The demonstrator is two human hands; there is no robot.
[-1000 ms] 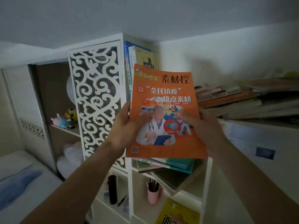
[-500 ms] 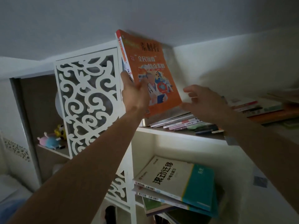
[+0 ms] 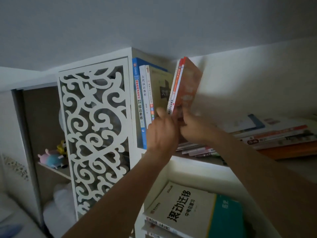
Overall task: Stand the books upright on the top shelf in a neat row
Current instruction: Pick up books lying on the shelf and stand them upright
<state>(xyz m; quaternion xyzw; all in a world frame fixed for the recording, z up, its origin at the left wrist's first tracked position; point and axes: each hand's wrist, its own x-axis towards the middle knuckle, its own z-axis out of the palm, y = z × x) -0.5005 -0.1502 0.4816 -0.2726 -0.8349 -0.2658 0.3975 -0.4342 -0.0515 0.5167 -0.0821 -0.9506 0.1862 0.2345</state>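
Note:
An orange book (image 3: 187,86) stands tilted to the right on the top shelf (image 3: 197,162), together with one or two thin books against its left face. My left hand (image 3: 161,129) and my right hand (image 3: 193,127) grip its lower end from either side. Left of it three books stand upright against the shelf's side wall: a blue one (image 3: 138,100), a white one (image 3: 145,97) and an olive one (image 3: 159,86). A gap separates them from the orange book. Several more books lie flat in a pile (image 3: 267,134) to the right on the same shelf.
A white fretwork panel (image 3: 96,127) forms the shelf unit's left side. Plush toys (image 3: 51,157) sit on a brown shelf further left. On the shelf below lies a stack topped by a grey and teal book (image 3: 193,210). The ceiling is close above the books.
The orange book has turned from showing its cover to spine-forward and come down onto the top shelf. My right hand, open half a second ago, now grips it beside my left.

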